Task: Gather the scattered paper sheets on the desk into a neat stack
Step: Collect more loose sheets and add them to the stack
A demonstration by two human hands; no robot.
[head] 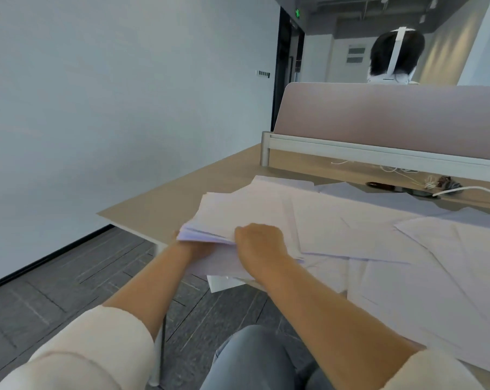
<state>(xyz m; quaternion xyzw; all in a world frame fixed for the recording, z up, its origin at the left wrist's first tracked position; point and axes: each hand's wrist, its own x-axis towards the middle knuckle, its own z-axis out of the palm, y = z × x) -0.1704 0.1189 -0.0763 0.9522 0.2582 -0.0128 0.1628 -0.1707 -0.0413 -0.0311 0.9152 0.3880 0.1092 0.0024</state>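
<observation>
White paper fills the head view. A gathered bundle is held at the front left corner of the desk. The right hand curls over its near edge and grips it. The left hand lies underneath, its fingers hidden, so I cannot tell its grip. The bundle's edges are fanned, so tapping them square on the bare wood to the left would likely help. Some loose sheets overhang the front edge. A partition and cables bound the far side.
</observation>
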